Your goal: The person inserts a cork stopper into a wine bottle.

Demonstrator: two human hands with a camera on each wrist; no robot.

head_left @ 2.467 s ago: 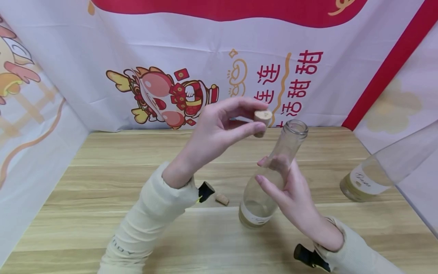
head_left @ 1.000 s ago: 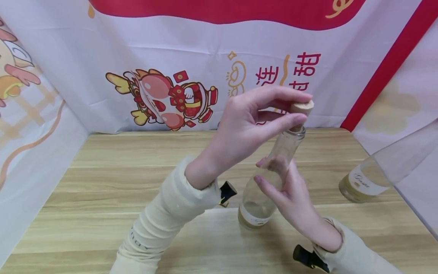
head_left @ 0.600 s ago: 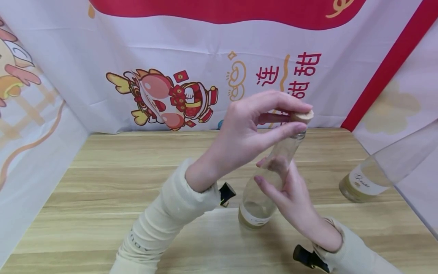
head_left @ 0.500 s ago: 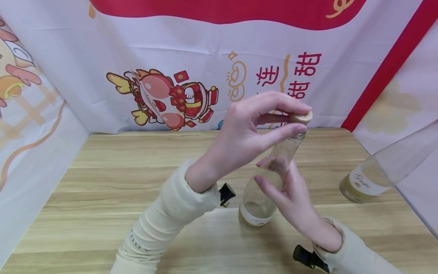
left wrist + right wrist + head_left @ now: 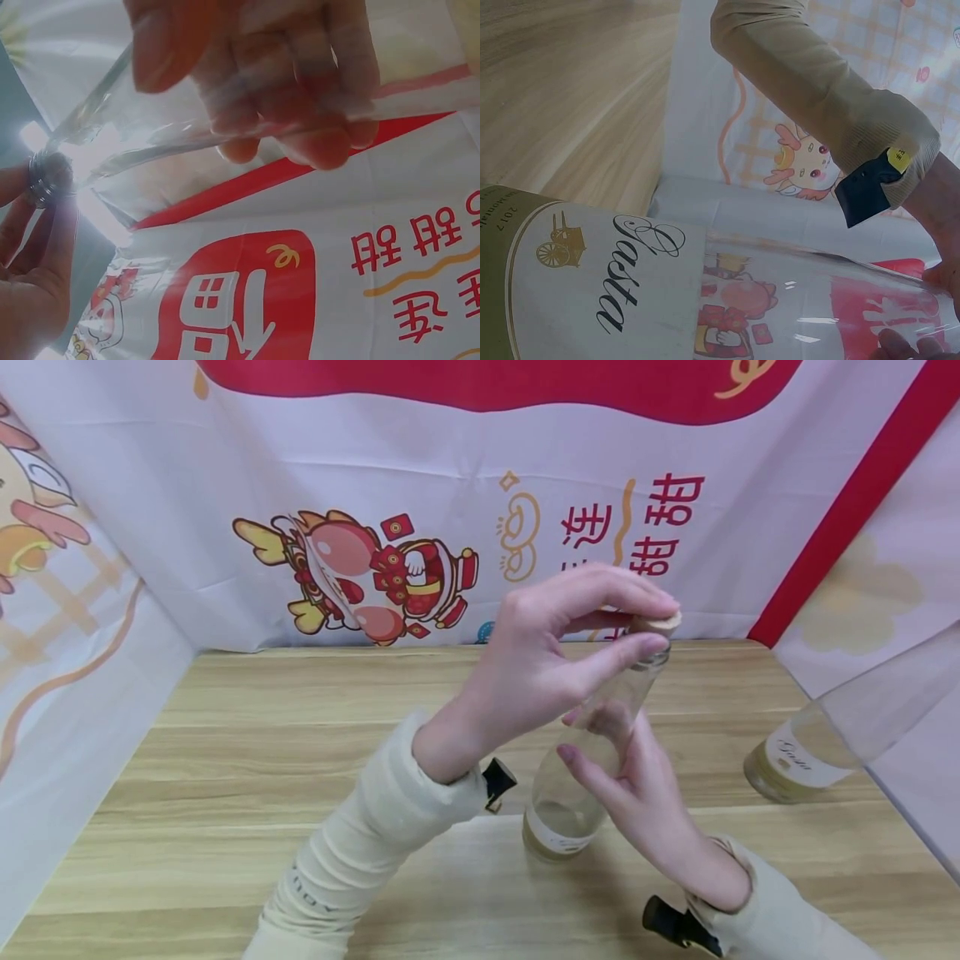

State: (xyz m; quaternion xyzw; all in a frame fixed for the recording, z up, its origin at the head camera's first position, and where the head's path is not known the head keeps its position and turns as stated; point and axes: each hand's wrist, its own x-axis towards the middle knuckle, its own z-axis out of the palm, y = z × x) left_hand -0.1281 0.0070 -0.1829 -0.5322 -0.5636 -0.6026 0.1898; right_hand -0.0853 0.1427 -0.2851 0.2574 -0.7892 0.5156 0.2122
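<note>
A clear glass bottle (image 5: 558, 814) with a white label reading "Gasta" stands on the wooden table, its mouth uppermost. My right hand (image 5: 652, 802) wraps round the middle of it, thumb on the near side. At the bottle's mouth my left hand (image 5: 551, 647) pinches a tan cork (image 5: 663, 625) between thumb and fingers; its top end pokes out above the fingertips. The cork's lower part is hidden behind the thumb and rim. Seen from below in the left wrist view, my left hand (image 5: 37, 285) closes round the bottle's mouth, and right-hand fingers show through the glass.
To the right stands a second bottle (image 5: 813, 764) with the same style of label, by the side cloth. Printed white and red fabric (image 5: 360, 435) walls the back and sides of the wooden table (image 5: 225, 760). Black wrist mounts (image 5: 497, 783) stick out at my cuffs.
My left hand has carried the cork rightwards onto the bottle's mouth and brought it lower. The right hand and bottle have stayed put. Its sleeve now covers a small cork seen earlier on the table.
</note>
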